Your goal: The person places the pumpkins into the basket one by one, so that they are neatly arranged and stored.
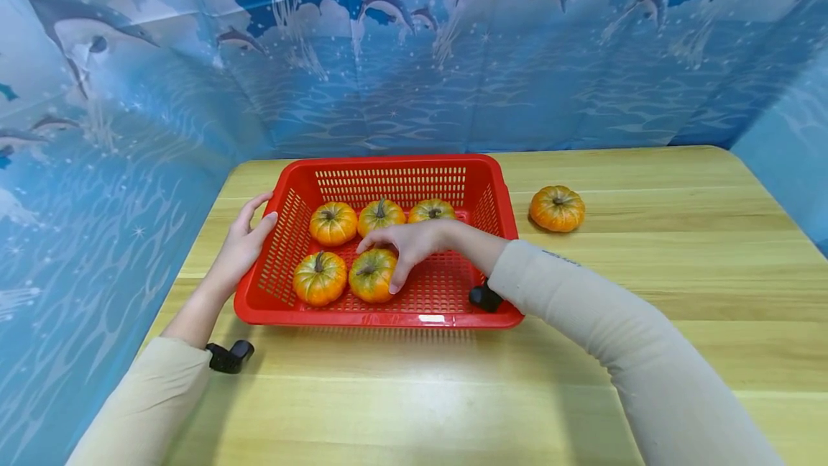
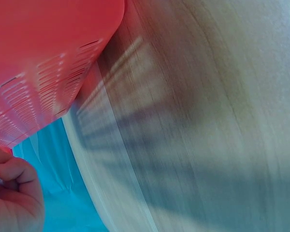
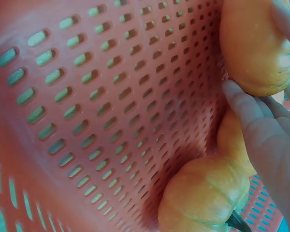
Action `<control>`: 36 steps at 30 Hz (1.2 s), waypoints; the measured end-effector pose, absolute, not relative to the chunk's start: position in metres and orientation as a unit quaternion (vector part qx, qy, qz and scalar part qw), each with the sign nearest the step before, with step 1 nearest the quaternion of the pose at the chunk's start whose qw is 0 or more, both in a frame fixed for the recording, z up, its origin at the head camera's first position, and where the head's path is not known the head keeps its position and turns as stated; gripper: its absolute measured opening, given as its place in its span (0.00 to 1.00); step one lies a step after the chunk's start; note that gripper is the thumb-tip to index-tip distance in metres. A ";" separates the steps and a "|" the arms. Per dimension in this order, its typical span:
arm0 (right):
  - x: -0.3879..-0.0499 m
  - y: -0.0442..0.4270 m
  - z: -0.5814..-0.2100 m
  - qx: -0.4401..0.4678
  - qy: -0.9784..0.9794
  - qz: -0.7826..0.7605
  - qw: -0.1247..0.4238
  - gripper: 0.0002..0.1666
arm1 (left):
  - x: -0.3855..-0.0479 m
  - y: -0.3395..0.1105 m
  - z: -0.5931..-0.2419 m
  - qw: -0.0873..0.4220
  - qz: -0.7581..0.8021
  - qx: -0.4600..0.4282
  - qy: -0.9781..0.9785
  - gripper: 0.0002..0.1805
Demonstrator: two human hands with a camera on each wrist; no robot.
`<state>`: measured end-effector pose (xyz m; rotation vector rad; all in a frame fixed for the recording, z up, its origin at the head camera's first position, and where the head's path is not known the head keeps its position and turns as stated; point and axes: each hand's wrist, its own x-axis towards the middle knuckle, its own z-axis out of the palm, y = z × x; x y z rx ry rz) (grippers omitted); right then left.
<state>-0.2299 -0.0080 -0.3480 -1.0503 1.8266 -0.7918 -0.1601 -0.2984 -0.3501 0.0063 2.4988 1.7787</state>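
A red plastic basket (image 1: 388,318) with slotted walls stands on the table and holds several small orange pumpkins. My left hand (image 1: 241,249) grips its left rim, thumb at the top edge; in the left wrist view that hand (image 2: 17,195) is partly cut off. Inside the basket, my right hand (image 1: 414,244) holds the front middle pumpkin (image 1: 371,280) between thumb and fingers. Left of that is another pumpkin (image 1: 320,279). Behind them sit a back-left pumpkin (image 1: 333,224), a back-middle pumpkin (image 1: 380,216) and a back-right pumpkin (image 1: 432,209), the last partly hidden by my hand.
One more pumpkin (image 1: 557,209) lies on the wooden table (image 1: 660,236), right of the basket. A blue curtain (image 1: 401,92) printed with dolphins hangs behind the table and along its sides. The basket's front right floor (image 1: 446,293) shows beneath my right wrist.
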 end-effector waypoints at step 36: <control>-0.229 -0.011 -0.344 -0.408 0.738 -0.310 0.439 0.45 | -0.161 -0.299 -0.350 0.041 0.576 0.000 0.817 0.32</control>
